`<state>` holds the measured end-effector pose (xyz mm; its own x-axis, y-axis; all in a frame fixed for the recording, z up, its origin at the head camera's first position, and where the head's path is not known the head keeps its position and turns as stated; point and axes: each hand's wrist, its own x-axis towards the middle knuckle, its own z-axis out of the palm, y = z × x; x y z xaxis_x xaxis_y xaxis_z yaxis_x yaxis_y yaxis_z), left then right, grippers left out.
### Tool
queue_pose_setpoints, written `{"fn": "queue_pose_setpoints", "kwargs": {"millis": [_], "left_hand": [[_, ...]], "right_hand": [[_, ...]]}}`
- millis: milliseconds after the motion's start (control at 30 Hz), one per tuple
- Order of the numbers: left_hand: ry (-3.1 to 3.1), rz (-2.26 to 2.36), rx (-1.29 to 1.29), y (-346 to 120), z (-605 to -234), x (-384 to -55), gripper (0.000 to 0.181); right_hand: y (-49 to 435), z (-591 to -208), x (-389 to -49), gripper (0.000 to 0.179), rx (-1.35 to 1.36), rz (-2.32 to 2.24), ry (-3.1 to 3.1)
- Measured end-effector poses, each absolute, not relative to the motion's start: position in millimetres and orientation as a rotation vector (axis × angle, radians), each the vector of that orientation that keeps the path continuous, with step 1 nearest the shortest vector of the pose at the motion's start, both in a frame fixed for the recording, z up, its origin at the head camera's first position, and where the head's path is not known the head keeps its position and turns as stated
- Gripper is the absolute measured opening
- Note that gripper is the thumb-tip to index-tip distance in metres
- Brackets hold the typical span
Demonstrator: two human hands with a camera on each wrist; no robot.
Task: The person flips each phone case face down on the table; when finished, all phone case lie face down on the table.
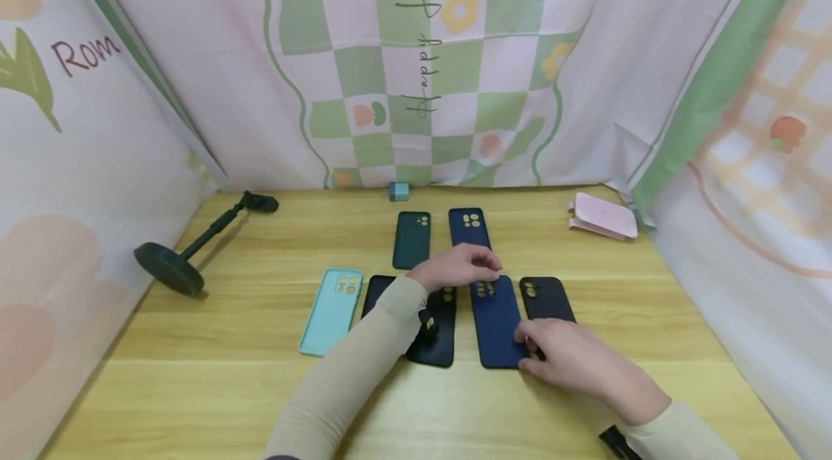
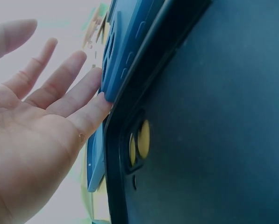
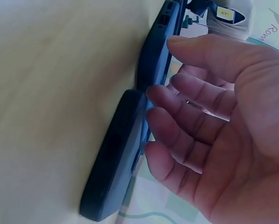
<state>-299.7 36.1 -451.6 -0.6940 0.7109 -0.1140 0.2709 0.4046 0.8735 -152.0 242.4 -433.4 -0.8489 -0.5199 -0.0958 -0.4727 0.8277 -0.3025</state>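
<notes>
Patterned cloth in green and white checks is hung behind a wood-grained worktop, on which several phone cases are laid. Between the two hands, a matte navy case is seen lying flat, its corners rounded and its upper end cut with camera openings. It is reached over at the top by the left hand, whose fingers are seen spread and fairly straight from the left wrist, one fingertip being placed at a blue case's corner. Beside its lower right edge, the right hand is held with fingers loosely bent; whether the edge is touched cannot be told.

Beyond the left hand, another navy case and a dark green case are set out; well to its left, a turquoise case is placed. Just above the right hand, a black case is partly covered at its lower end by that hand. Black casing below the left hand is crossed by the sleeve, so whether one case or two lie there cannot be made out. The navy case's openings are partly obscured by the left fingers.
</notes>
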Motion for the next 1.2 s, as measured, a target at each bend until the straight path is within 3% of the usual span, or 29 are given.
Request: {"fn": "queue_pose_setpoints", "kwargs": {"millis": [367,767,1200], "left_hand": [[2.292,1.209,0.849,0.1,-449.3,-302.6,0.033],[2.534,0.917,0.828,-52.0,-451.9,-301.9,0.023],[2.576,0.824,0.779,-53.2,-454.5,-296.8,0.023]], "right_hand": [[209.5,-427.9,-159.8,0.015,-0.894,-0.484,2.818],[147.5,-432.9,-166.0,0.012,-1.148,-0.549,2.763],[113.9,-443.4,-166.2,0.026,-1.190,-0.313,2.757]]}}
